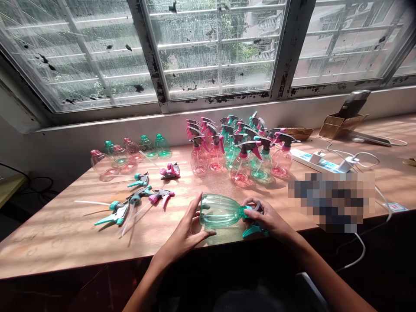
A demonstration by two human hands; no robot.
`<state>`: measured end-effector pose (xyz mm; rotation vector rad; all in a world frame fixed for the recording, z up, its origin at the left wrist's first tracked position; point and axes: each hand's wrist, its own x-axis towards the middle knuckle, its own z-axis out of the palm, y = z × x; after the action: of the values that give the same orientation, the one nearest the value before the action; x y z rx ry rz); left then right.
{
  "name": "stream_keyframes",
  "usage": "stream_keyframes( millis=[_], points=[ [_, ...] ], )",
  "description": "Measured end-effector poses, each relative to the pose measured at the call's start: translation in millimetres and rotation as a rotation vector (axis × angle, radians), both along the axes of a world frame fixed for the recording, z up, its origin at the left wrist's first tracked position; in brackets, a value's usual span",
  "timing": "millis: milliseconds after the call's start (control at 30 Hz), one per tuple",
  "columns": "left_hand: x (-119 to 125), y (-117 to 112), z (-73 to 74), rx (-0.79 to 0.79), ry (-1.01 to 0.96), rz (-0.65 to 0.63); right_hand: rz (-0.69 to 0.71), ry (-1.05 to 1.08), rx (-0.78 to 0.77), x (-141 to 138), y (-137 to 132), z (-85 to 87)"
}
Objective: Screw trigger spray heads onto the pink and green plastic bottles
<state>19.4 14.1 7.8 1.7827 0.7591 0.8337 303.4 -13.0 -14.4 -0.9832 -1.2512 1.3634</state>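
A clear green spray bottle (221, 211) lies sideways between my hands, just above the table's front edge. My left hand (191, 227) is closed around its base, thumb below and fingers behind. At the neck, my right hand (264, 215) grips the teal collar of the trigger sprayer head (255, 230), whose teal trigger points down. The sprayer is on the bottle's neck; how tightly it sits I cannot tell. To the left lie several loose sprayer heads with white tubes, among them a teal one (118, 212) and a pink one (161, 197).
Several open bottles (121, 156) stand at the back left. A group of pink and green bottles with sprayers (242, 167) stands at the back middle. On the right are a power strip (316, 161) with cables, a cardboard box (334, 125) and a blurred-out object (334, 201).
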Motion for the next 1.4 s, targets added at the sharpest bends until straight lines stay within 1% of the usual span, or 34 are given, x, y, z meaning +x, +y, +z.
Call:
stream_keyframes(
  millis=[133, 233, 333, 433, 600, 933, 1033, 1200, 1300, 1400],
  points=[
    [1.8, -2.3, 5.7, 0.010, 0.018, 0.038, 0.009, -0.003, 0.003, 0.6, 0.8, -1.4],
    [1.8, -3.2, 8.5, 0.049, 0.051, 0.039, 0.011, -0.005, 0.000, 0.9, 0.6, -1.0],
    [1.2, -2.5, 7.0, 0.077, 0.047, 0.024, 0.017, 0.003, 0.000, 1.2, 0.2, -1.2],
    [0.9, -1.8, 3.7, 0.060, 0.027, 0.007, 0.027, 0.013, -0.001, 1.4, 0.1, -2.1],
    [0.9, -2.7, 3.3, 0.050, 0.050, 0.038, 0.026, 0.011, 0.005, 1.4, -0.1, -1.5],
    [0.5, -2.4, 7.2, 0.207, 0.113, 0.057, 0.033, 0.013, -0.003, 1.5, -0.9, 1.2],
    [0.2, -2.1, 6.9, 0.183, 0.127, 0.054, 0.040, 0.011, 0.000, 1.3, -0.6, 1.0],
    [-0.1, -1.3, 6.3, 0.110, 0.083, 0.043, 0.046, -0.010, 0.010, 1.9, -0.3, 1.1],
    [-1.3, -0.7, 6.5, 0.158, 0.113, 0.041, 0.041, -0.013, 0.003, 2.2, -0.4, 1.8],
    [-3.3, 0.0, 3.0, 0.196, 0.106, 0.059, 0.042, -0.012, -0.003, 1.9, -0.8, 2.5]
  ],
)
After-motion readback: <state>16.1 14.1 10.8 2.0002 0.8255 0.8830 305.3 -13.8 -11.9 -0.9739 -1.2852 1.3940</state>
